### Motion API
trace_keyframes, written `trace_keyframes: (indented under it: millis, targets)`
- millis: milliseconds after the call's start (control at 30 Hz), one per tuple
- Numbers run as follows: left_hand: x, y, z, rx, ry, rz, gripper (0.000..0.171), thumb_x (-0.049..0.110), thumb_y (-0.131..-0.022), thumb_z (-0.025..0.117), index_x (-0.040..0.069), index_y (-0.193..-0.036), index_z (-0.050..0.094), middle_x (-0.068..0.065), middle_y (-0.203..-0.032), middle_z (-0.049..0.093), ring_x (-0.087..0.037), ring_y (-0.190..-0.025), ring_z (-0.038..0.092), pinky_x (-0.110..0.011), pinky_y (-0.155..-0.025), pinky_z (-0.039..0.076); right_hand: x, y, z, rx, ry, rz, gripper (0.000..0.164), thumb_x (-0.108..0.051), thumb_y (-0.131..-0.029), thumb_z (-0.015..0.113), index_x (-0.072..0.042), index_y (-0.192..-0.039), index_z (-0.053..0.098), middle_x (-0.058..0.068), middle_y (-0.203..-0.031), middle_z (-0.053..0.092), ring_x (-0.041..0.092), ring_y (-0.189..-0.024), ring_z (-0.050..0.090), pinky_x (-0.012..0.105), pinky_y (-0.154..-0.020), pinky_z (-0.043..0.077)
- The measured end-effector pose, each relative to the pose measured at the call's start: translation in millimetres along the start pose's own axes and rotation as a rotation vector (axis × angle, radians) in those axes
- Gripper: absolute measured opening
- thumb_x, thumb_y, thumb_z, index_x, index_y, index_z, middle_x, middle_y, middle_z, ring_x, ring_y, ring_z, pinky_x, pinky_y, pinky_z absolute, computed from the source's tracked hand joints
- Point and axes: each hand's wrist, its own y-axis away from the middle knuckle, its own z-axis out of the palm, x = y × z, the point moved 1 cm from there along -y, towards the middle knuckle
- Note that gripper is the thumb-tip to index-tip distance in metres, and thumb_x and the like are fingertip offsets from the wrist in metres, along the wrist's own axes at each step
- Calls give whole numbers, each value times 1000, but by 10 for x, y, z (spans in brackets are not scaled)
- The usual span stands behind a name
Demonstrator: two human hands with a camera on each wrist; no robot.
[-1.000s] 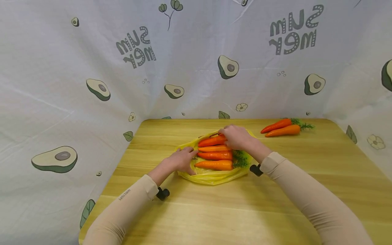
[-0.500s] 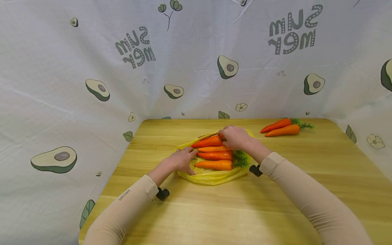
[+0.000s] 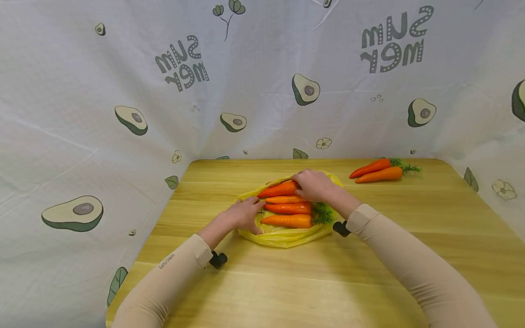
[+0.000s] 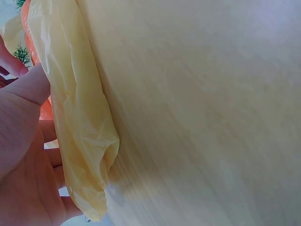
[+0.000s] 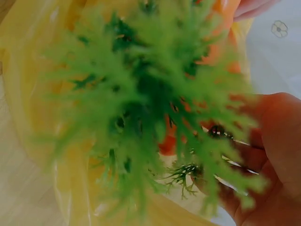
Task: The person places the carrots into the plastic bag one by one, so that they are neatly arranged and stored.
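Several orange-red carrots with green leafy tops lie side by side in a yellow plastic bag (image 3: 287, 239), tips pointing left. My left hand (image 3: 244, 214) is at the bag's left end, its fingers spread and reaching inside. In the left wrist view the thumb of that hand (image 4: 21, 150) goes in behind the yellow film. At the far side of the bag, my right hand (image 3: 315, 185) holds the thick end of the farthest carrot (image 3: 279, 189), covering its top. Blurred green leaves (image 5: 146, 89) hide much of the right hand's fingers in the right wrist view.
Two more carrots (image 3: 379, 174) with green tops lie at the back right of the wooden table (image 3: 287, 282). A white cloth (image 3: 262, 68) printed with avocados hangs behind the table and along its sides.
The farthest carrot has shifted left and tilted a little, with its tip nearer my left hand. My right hand has moved slightly toward me; my left hand has stayed in place.
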Motion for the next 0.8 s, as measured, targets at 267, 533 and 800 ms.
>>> trace_keyframes:
  millis: [267, 533, 800]
  targets:
    - [-5, 0, 0, 0, -1, -1, 98, 54, -81, 80, 20, -159, 32, -8, -163, 31, -25, -152, 27, -54, -123, 19, 26, 65, -77, -11, -14, 55, 9, -13, -87, 67, -9, -94, 64, 4, -81, 59, 19, -68, 53, 32, -53, 41]
    - [18, 5, -21, -5, -12, 0, 98, 54, -81, 80, 20, -159, 32, -8, -163, 31, -25, -152, 27, -55, -123, 20, 108, 181, -161, 8, -16, 101, 9, -10, -85, 69, -7, -92, 64, 5, -81, 62, 22, -72, 56, 36, -58, 46]
    - [20, -3, -7, -3, -26, 3, 98, 55, -81, 80, 20, -159, 32, -9, -164, 29, -26, -152, 26, -55, -123, 20, 177, 240, -179, -6, 5, 121, 12, -12, -87, 69, -6, -96, 65, 5, -79, 60, 22, -71, 55, 36, -56, 45]
